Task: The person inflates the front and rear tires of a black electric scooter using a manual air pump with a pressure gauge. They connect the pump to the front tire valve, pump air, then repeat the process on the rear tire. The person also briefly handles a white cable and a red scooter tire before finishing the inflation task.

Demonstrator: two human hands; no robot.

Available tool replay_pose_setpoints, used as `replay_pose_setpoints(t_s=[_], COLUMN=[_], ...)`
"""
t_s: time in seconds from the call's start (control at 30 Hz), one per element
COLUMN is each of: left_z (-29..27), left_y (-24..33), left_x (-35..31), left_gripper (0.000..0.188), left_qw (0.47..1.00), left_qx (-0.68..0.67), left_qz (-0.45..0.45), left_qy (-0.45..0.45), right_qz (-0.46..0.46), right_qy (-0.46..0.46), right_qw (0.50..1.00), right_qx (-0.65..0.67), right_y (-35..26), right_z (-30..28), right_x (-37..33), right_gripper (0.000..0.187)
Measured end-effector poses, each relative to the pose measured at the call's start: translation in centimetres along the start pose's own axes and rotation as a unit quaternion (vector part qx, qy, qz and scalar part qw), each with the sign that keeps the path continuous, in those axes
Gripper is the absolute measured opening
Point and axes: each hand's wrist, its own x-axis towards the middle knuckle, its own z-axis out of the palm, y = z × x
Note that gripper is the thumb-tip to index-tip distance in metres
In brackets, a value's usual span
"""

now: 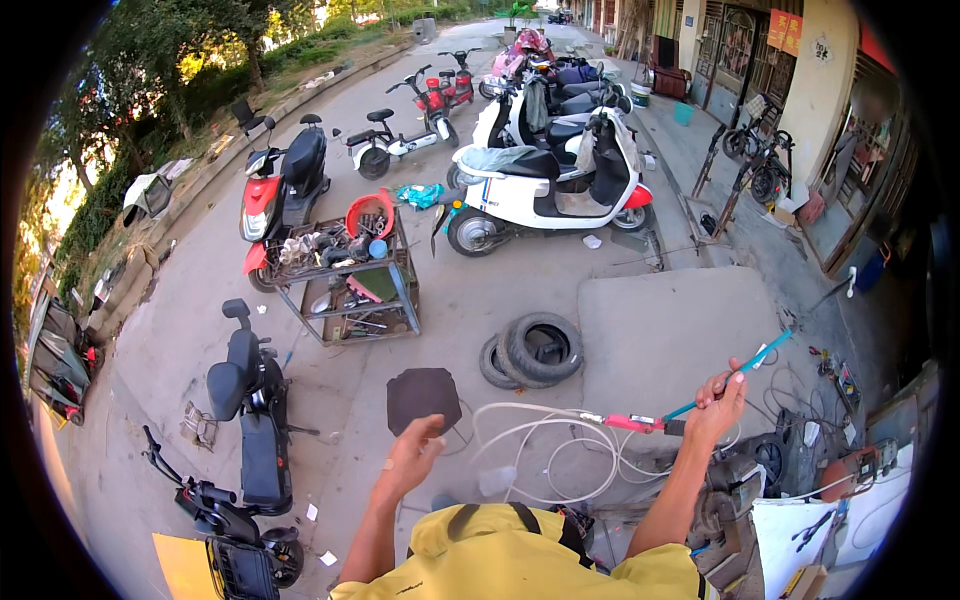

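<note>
My right hand (718,405) is closed around a long teal tube (768,350), which slants up to the right. Toward the middle, the tube meets a pink-and-white fitting (632,422), whose exact kind I cannot make out. A pale hose (540,408) leads from that fitting and lies in loose loops on the ground. My left hand (412,455) holds nothing that I can see, its fingers loosely bent and apart. It is just in front of a dark, many-sided stool seat (422,400). A blurred whitish thing (495,481) shows to the right of that hand.
Tyres (543,348) lie on the ground ahead. A metal tool cart (345,290) with a red basin (370,212) stands ahead to the left. Nearby are a black electric bike (262,440), a red scooter (262,205) and a white scooter (560,185). Clutter and cables (790,395) line the right side.
</note>
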Motion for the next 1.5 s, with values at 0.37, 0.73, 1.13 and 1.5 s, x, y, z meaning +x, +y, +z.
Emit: replay_pose_setpoints(t_s=[0.37, 0.73, 1.13, 1.5], left_z=[3.4, 2.7, -0.8, -0.1], left_y=[1.5, 3.3, 3.6, 4.4], left_x=[0.4, 0.9, -1.3, -1.4], left_gripper=[0.049, 0.055, 0.036, 0.04], left_qw=[0.96, 0.899, 0.744, 0.716], left_qx=[-0.16, -0.43, -0.652, -0.686], left_qz=[-0.026, -0.058, -0.096, -0.119], left_qy=[-0.227, -0.056, 0.109, 0.049], right_qz=[0.187, 0.201, 0.176, 0.114], right_qy=[-0.208, -0.558, -0.616, -0.578], right_qw=[0.925, 0.743, 0.707, 0.759], right_qx=[-0.257, -0.311, -0.299, -0.278], right_y=[3.8, 5.6, 5.8, 1.7], right_z=[-0.6, 2.6, 1.7, 5.0], right_x=[-12.5, -23.8, -23.2, -21.2], right_gripper=[0.027, 0.024, 0.024, 0.02])
